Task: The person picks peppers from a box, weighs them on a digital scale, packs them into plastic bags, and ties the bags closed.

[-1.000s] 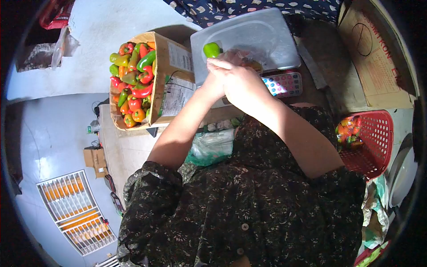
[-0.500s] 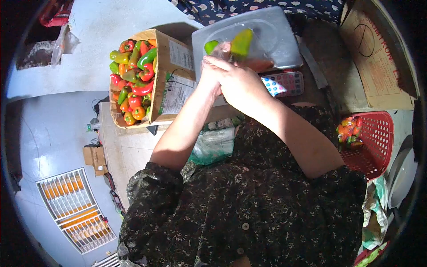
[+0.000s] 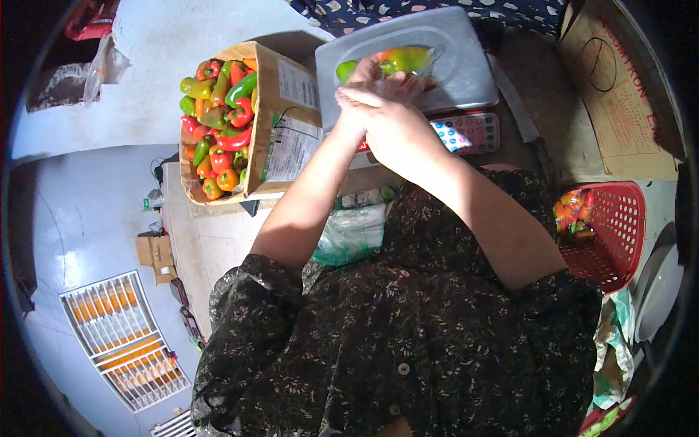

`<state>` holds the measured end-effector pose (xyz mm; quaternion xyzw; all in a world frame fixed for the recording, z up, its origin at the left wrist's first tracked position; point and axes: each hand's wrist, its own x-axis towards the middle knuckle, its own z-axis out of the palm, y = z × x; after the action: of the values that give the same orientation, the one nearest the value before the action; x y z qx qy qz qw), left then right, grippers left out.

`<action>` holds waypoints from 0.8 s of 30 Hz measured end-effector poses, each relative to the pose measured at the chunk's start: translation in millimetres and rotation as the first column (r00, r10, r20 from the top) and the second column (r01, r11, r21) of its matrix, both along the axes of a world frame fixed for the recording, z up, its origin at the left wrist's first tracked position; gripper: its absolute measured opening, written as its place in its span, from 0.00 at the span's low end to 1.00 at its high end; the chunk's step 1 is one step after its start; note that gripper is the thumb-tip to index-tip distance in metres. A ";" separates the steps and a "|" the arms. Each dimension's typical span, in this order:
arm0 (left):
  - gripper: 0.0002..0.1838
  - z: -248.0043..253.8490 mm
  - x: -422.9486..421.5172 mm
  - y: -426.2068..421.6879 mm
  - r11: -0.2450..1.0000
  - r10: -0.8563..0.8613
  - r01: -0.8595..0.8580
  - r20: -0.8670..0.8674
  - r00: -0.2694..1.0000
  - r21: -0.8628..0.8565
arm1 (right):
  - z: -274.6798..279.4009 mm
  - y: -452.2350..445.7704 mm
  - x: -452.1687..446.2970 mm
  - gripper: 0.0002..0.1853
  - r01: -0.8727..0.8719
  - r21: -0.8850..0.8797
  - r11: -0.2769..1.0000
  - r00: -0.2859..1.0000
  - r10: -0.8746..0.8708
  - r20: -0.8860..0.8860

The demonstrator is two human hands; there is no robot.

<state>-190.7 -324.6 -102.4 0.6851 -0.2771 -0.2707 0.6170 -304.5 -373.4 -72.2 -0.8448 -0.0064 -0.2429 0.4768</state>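
Observation:
Both hands meet over the metal pan (image 3: 470, 65) of a weighing scale. My left hand (image 3: 366, 75) reaches over the pan, its fingers curled at a clear plastic bag (image 3: 431, 62) beside the peppers; its grip is partly hidden. My right hand (image 3: 389, 116) lies across the left wrist and palm with fingers bent; what they hold, if anything, is hidden. A green and reddish pepper (image 3: 408, 60) shows at the bag, just past my left fingers. Another green pepper (image 3: 346, 71) is left of that hand.
A cardboard box (image 3: 287, 120) full of mixed peppers (image 3: 218, 138) stands left of the scale. Right of its keypad (image 3: 470, 133) lies a knife (image 3: 517, 105). A red basket (image 3: 615, 226) with bagged peppers is at the right, below a large carton (image 3: 619, 95).
The larger pepper was tilted upright and blurred; now it lies sideways over the pan. My left fingers have come into plainer view beside it. The forearms have hardly moved.

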 end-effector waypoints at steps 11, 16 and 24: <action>0.29 -20.8 9.6 6.4 0.974 -0.117 -0.100 0.833 0.541 0.201 | 11.1 -0.6 -3.3 0.26 -0.058 0.048 0.997 0.998 0.059 -0.026; 0.33 -18.7 -10.3 4.0 0.957 -0.275 -0.020 0.924 0.265 0.291 | 3.5 7.9 2.9 0.26 0.065 -0.149 0.987 0.997 -0.071 -0.035; 0.18 -11.2 -27.8 1.4 0.936 -0.294 -0.101 0.908 0.297 0.336 | -6.3 8.4 10.9 0.27 0.081 -0.249 0.965 0.992 -0.103 -0.077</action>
<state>-218.5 -323.1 -113.6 0.7857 -0.5787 0.1066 0.1910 -293.6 -365.0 -78.5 -0.9067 0.0241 -0.2239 0.3565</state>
